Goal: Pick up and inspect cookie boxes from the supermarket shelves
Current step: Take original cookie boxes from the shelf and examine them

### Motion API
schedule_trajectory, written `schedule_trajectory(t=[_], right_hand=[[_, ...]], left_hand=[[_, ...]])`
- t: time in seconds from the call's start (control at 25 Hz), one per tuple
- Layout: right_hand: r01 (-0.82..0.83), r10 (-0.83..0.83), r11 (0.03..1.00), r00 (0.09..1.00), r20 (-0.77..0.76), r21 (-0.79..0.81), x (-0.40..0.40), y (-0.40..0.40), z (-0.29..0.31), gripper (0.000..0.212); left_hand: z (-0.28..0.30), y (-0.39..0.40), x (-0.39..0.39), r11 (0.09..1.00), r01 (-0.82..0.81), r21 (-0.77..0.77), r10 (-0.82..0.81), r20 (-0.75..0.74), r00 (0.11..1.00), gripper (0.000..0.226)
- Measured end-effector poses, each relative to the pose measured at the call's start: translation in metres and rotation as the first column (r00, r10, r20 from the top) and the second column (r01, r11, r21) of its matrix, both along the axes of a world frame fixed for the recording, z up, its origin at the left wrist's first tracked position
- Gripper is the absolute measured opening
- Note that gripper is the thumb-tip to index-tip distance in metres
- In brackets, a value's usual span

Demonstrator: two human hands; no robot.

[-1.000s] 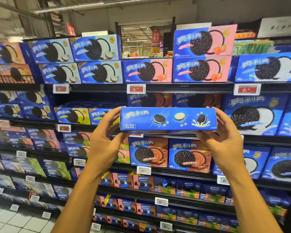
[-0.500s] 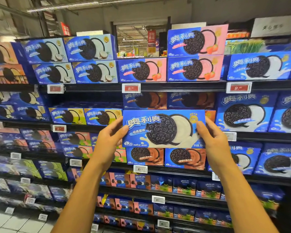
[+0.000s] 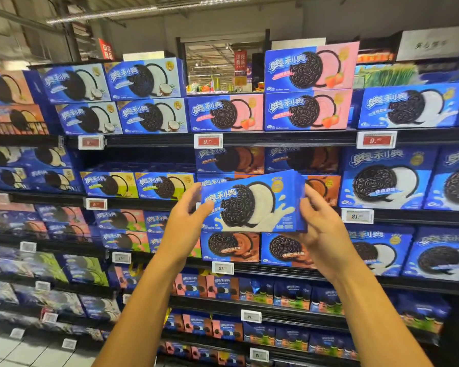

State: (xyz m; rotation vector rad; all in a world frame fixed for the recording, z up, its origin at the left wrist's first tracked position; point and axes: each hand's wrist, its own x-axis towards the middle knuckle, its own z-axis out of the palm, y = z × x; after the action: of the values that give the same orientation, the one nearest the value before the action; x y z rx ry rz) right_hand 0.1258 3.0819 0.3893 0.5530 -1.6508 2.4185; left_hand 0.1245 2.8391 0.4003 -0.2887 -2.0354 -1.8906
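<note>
Oreo cookie box (image 3: 252,205) sits in the air between two hands, in front of the shelves, with its blue front facing the camera. The front shows a big dark cookie and a white cream circle with a milk splash. The box looks a bit blurry and tilts up toward the right.

The left hand (image 3: 186,223) is at the box's left edge, thumb on the front near the edge; its other fingers are hidden behind the box. The right hand (image 3: 321,234) holds the box from below at its right bottom corner, with fingers curled up along the right edge. Both hands have a grip on this one box. Two bare forearms reach up from the bottom of the view.

Just behind the box, chocolate Oreo boxes (image 3: 231,246) stand in a row on a shelf, above a white price tag (image 3: 222,268). To the right are more blue boxes with white cream (image 3: 382,181). To the left are boxes with yellow-green fronts (image 3: 109,184). Higher up stand pink strawberry boxes (image 3: 309,67) and coconut boxes (image 3: 143,78). A red price tag (image 3: 208,141) hangs on the edge of the top shelf (image 3: 289,139). Small packs fill the lowest shelves.
</note>
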Motion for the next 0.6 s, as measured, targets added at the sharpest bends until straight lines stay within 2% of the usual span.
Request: schedule_trajectory(t=[0.04, 0.12, 0.2, 0.24, 0.28, 0.36, 0.4, 0.48, 0.56, 0.6], right_hand=[[0.040, -0.040, 0.999, 0.999, -0.016, 0.021, 0.001, -0.008, 0.001, 0.051], [0.117, -0.110, 0.990, 0.990, -0.084, 0.083, 0.004, -0.026, 0.003, 0.040], [0.118, -0.091, 0.981, 0.982, -0.168, 0.154, 0.008, -0.043, 0.005, 0.033], [0.086, -0.052, 0.979, 0.982, -0.182, 0.185, 0.009, -0.049, 0.006, 0.033], [0.055, -0.015, 0.974, 0.983, -0.183, 0.218, 0.010, -0.052, 0.007, 0.033], [0.022, 0.027, 0.960, 0.984, -0.174, 0.279, 0.008, -0.049, 0.009, 0.035], [0.040, 0.014, 0.953, 0.984, -0.176, 0.301, 0.007, -0.045, 0.009, 0.035], [0.186, -0.131, 0.940, 0.971, -0.201, 0.285, 0.005, -0.037, 0.011, 0.036], [0.384, -0.347, 0.898, 0.918, -0.191, 0.216, -0.001, -0.026, 0.009, 0.039], [0.430, -0.403, 0.881, 0.901, -0.163, 0.197, -0.004, -0.020, 0.006, 0.042]], left_hand=[[0.003, 0.009, 0.002, 0.997, 0.063, -0.039, -0.062, 0.008, 0.998, 0.040], [0.008, 0.031, 0.013, 0.956, 0.290, -0.049, -0.284, 0.096, 0.954, 0.055], [0.009, 0.047, 0.015, 0.944, 0.328, -0.033, -0.320, 0.138, 0.937, 0.087], [0.007, 0.048, 0.016, 0.946, 0.319, -0.061, -0.313, 0.093, 0.945, 0.084], [0.005, 0.047, 0.017, 0.952, 0.305, -0.035, -0.304, 0.035, 0.952, 0.069], [-0.002, 0.035, 0.015, 0.941, 0.286, 0.178, -0.291, 0.001, 0.957, 0.050], [-0.007, 0.026, 0.015, 0.897, 0.306, 0.318, -0.324, 0.004, 0.946, 0.048], [-0.017, 0.014, 0.010, 0.755, 0.372, 0.539, -0.411, -0.052, 0.910, 0.047], [-0.022, 0.007, 0.005, 0.663, 0.433, 0.611, -0.461, -0.123, 0.879, 0.047], [-0.025, 0.003, 0.002, 0.619, 0.462, 0.635, -0.484, -0.154, 0.861, 0.048]])
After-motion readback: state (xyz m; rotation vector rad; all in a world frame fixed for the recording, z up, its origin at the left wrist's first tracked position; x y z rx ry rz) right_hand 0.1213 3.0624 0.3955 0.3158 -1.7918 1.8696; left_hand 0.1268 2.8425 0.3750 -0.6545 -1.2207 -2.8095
